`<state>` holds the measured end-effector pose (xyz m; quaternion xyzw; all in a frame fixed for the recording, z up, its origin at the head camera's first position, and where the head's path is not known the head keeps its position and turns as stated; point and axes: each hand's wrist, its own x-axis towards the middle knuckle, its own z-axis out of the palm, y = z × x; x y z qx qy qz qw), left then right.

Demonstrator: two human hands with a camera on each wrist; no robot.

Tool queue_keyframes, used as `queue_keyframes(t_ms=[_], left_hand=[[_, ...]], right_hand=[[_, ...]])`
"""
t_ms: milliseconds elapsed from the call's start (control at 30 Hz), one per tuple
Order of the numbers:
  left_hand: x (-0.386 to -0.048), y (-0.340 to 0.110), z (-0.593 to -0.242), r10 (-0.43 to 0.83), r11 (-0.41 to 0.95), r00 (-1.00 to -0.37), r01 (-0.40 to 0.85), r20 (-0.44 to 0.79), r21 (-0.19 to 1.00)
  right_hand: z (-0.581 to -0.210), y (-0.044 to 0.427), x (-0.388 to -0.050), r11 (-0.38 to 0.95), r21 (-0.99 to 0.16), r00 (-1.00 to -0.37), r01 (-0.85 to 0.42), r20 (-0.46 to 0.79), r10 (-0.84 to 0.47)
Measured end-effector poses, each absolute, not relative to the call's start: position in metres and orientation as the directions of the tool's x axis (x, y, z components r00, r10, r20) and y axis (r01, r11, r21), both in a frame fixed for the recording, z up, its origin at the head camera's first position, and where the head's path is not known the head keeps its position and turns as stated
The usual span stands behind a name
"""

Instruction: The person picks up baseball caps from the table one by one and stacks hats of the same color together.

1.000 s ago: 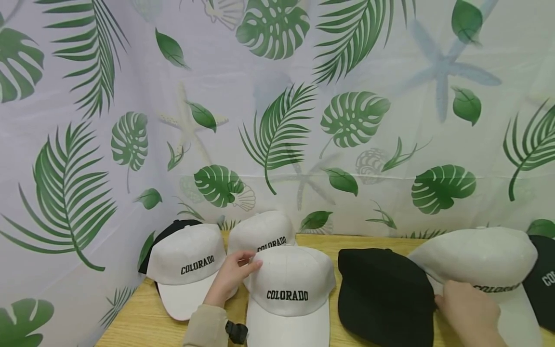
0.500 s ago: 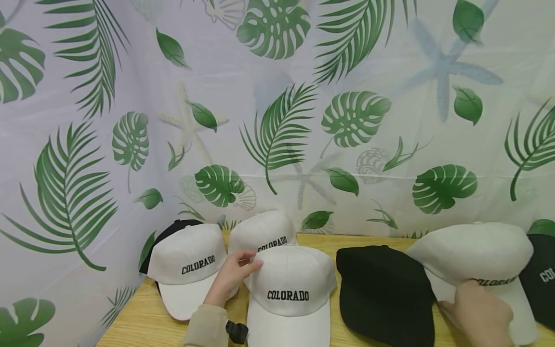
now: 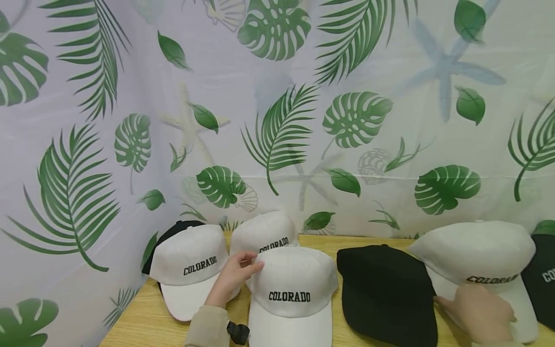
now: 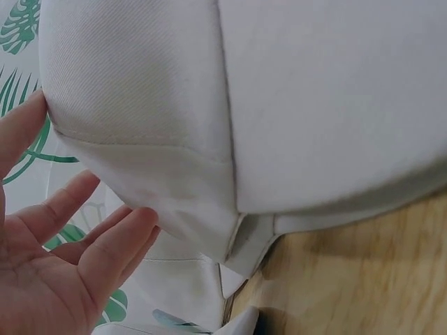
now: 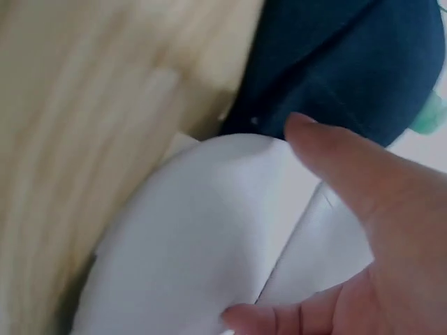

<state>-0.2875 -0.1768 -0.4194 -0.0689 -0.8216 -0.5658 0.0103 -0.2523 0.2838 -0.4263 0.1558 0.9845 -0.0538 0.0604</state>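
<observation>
The right white cap is sitting toward the right of the surface, its crown near the back edge. Its long axis is running from that edge toward the person, the brim end angling slightly right. The right hand is resting over the brim, so the crown is lying just beyond it; this hand is far nearer than the left. Its thumb is stretching well apart from the fingers, and a bent fingertip is touching the cap near the brim seam; no closed grip is showing. I cannot tell whether the thumb is touching the plain black cap on its left.

The left hand is spreading loosely at the side of the front white cap, fingertips touching its edge without gripping it.

Beyond, the back white cap is standing near the back edge; the left white cap, near the left edge, is partly covering a black cap. A dark cap is running out of the head view at right. I am counting 4 white caps, 3 black or dark caps and 2 hands. A leaf-printed cloth is hanging behind.
</observation>
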Motion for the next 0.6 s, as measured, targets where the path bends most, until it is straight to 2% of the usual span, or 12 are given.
queue_keyframes(t_ms=[133, 367, 600], left_hand=[[-0.287, -0.179, -0.42, 0.105, 0.335, -0.99, 0.121, 0.09, 0.934], [-0.288, -0.178, -0.421, 0.1, 0.344, -0.993, 0.101, 0.07, 0.933], [-0.288, -0.179, -0.422, 0.109, 0.356, -0.991, 0.114, 0.08, 0.927]], right_hand=[[-0.426, 0.28, -0.258, 0.975, -0.066, -0.973, 0.212, -0.11, 0.204], [-0.424, 0.273, -0.258, 0.997, 0.038, -0.997, 0.066, 0.048, 0.064], [-0.426, 0.266, -0.253, 0.997, 0.077, -0.989, 0.006, 0.148, -0.005]])
